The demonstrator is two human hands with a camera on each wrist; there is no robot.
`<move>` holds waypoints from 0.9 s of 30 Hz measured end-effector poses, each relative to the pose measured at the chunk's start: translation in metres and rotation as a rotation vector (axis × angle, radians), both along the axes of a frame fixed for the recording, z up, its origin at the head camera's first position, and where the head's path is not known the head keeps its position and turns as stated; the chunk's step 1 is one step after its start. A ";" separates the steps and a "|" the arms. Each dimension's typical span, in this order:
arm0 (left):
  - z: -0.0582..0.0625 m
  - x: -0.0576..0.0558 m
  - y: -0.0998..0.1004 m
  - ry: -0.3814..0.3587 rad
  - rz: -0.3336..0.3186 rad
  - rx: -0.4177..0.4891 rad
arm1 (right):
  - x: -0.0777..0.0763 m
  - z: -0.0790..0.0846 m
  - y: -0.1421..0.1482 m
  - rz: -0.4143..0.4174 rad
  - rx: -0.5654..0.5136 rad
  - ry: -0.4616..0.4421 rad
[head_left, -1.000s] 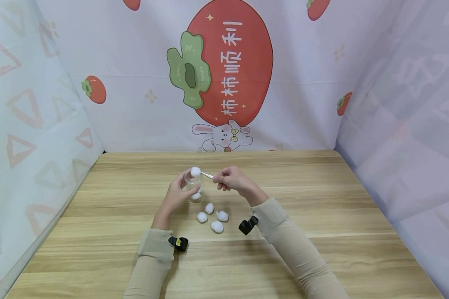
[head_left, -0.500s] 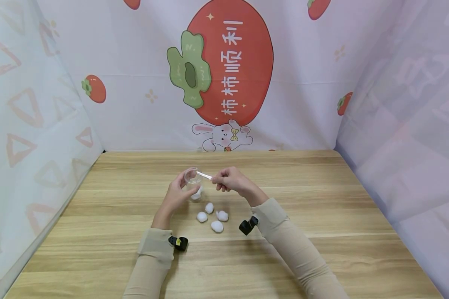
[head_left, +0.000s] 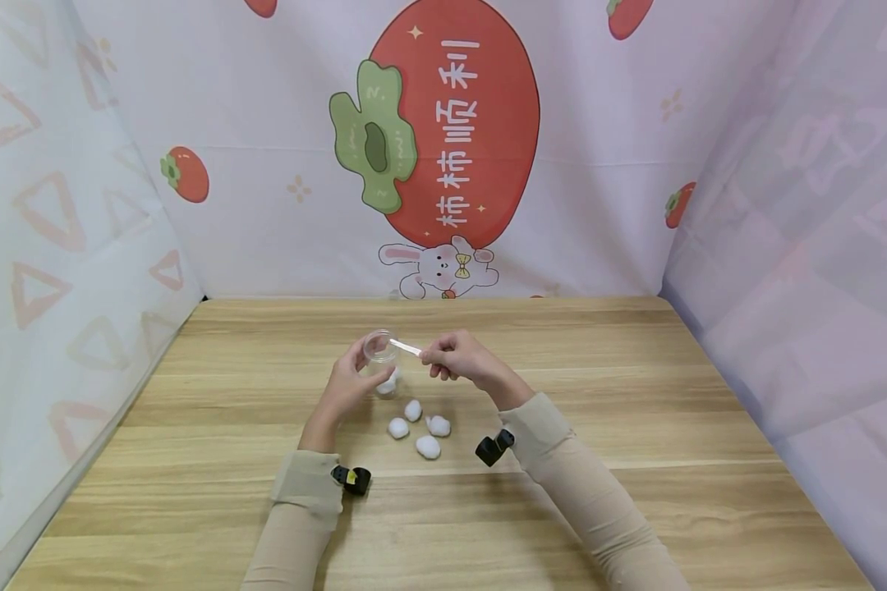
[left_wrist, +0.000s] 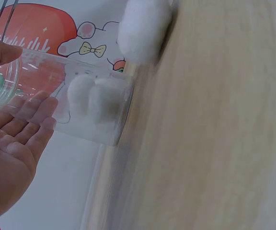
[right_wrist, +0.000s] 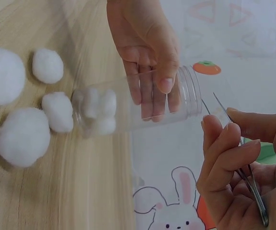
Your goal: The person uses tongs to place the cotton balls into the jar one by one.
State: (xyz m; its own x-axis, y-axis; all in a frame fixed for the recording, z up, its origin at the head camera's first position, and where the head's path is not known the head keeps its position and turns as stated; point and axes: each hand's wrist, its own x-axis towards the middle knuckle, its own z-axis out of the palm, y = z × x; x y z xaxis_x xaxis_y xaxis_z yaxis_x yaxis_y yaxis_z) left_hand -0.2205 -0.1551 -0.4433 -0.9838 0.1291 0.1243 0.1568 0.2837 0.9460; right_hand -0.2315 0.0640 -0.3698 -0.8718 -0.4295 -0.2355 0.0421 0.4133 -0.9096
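Right hand [head_left: 454, 355]: pinches the tweezers [head_left: 406, 348] between thumb and fingers, a firm hold.
Tweezer tips: parted, with nothing between them, at the mouth of the clear jar [right_wrist: 128, 115]; whether they sit inside the rim, I cannot tell.
Left hand [head_left: 353, 376]: clasped about the jar near its neck, thumb on one side, fingers on the other.
Jar: mouth uncovered, base on or very near the table [head_left: 192, 427].
Cotton inside: several white cotton balls [right_wrist: 99, 105] heaped at the jar's bottom; they overlap, so no sure count.
Just changed: a second ago the tweezers held one ball at the jar's mouth; now it is gone from the tips, while both hands are nearly where they were.
What that means: that ball has most likely dropped into the jar, leaving the tweezers unloaded and one transfer apparently done.
Loose cotton: four loose balls [head_left: 429, 447] lie grouped on the table between the forearms, on the person's side of the jar, where they lay a second ago; these appear untransferred.
Forearms: beige sleeves [head_left: 591, 488], each with a small black camera [head_left: 491, 448] at the wrist.
Behind: a white cloth [head_left: 266, 90] printed with persimmons and a rabbit.
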 end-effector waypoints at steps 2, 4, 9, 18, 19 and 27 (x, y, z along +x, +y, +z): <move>0.000 0.000 0.000 0.006 -0.004 -0.004 | 0.000 0.000 0.001 -0.002 -0.003 -0.004; 0.001 0.000 0.000 0.005 -0.004 -0.002 | 0.000 -0.001 0.002 -0.006 0.001 -0.009; 0.001 -0.001 -0.001 0.000 0.002 -0.003 | 0.002 0.001 0.004 -0.011 0.017 -0.023; -0.001 -0.001 -0.001 0.012 0.001 -0.011 | 0.004 -0.001 0.009 0.001 0.011 -0.014; -0.001 -0.002 -0.001 0.009 0.002 -0.010 | 0.005 -0.001 0.010 0.002 0.009 -0.014; 0.000 -0.004 0.000 -0.020 0.009 -0.018 | 0.007 -0.006 0.015 -0.003 -0.004 -0.020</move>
State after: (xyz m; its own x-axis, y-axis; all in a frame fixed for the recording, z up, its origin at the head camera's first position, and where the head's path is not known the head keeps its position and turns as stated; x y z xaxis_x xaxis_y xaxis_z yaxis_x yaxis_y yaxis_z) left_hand -0.2241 -0.1551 -0.4430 -0.9872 0.1223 0.1022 0.1351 0.3018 0.9437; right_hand -0.2243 0.0785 -0.3753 -0.8683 -0.4278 -0.2510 0.0614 0.4094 -0.9103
